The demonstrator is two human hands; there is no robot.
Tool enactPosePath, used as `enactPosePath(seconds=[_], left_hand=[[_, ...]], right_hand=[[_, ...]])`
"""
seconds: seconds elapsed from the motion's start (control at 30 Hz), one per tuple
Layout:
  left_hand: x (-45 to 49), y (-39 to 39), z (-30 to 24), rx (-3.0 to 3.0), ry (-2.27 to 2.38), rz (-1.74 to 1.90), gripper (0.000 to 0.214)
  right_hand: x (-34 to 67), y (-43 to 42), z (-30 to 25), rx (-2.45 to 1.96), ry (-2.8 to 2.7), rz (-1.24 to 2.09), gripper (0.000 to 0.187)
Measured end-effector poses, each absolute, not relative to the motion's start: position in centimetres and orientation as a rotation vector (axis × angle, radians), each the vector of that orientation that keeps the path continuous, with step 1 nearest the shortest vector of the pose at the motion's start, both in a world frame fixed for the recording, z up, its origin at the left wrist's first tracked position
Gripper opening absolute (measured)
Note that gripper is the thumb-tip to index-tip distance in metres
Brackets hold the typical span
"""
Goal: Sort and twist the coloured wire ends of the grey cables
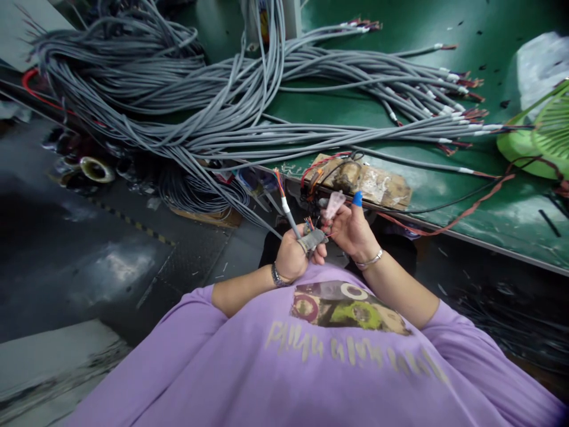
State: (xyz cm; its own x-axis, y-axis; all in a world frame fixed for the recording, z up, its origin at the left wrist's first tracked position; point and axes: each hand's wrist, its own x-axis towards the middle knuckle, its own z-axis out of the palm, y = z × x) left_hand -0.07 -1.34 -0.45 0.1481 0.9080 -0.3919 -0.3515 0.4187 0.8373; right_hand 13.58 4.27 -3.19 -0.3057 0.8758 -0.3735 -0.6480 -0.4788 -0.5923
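Observation:
My left hand (291, 258) is closed around a grey cable (291, 219), near its stripped end. White tape (285, 205) wraps the cable there, and thin orange, red and dark wires (279, 182) fan out above it. Worn grey wrapping (312, 239) covers a digit of this hand, with short coloured wire tips beside it. Close on the right is my right hand (353, 234), its fingers curled and its thumb raised in a blue cover (357, 198). A pinkish translucent piece (334, 204) shows at its fingertips. Thin red strands lie between the hands; what the right fingers grip is unclear.
A large bundle of grey cables (213, 112) spreads over the green table (444, 207), stripped ends to the right. At the table edge sits a taped wooden block (373, 185) with wires. A green fan (551, 133) stands at far right. Wire coils (96, 169) lie below left.

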Motion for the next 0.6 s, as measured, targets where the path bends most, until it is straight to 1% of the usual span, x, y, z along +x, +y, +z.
enactPosePath(seconds=[0.07,0.13,0.27,0.4,0.5,0.6], left_hand=[[-0.1,-1.4,-0.3,0.670,1.068,1.031,0.042],[-0.1,-1.3,-0.3,0.674,1.085,1.043,0.043],[0.1,-0.9,-0.2,0.647,1.109,1.061,0.045],[0.3,-0.6,-0.1,0.630,1.099,1.094,0.043],[0.4,-0.4,-0.2,0.633,1.086,1.095,0.042],[0.4,-0.2,-0.5,0.636,1.096,1.088,0.043]], right_hand=[[13.8,4.2,-2.9,-0.837,-0.465,1.936,0.063],[13.9,4.2,-2.6,-0.868,-0.525,1.911,0.058],[13.7,4.1,-2.7,-0.906,-0.620,1.761,0.050],[13.1,4.1,-3.4,-0.959,-0.641,1.637,0.056],[12.7,4.4,-3.5,-0.975,-0.622,1.710,0.061],[12.6,4.7,-3.3,-0.914,-0.582,1.803,0.061]])
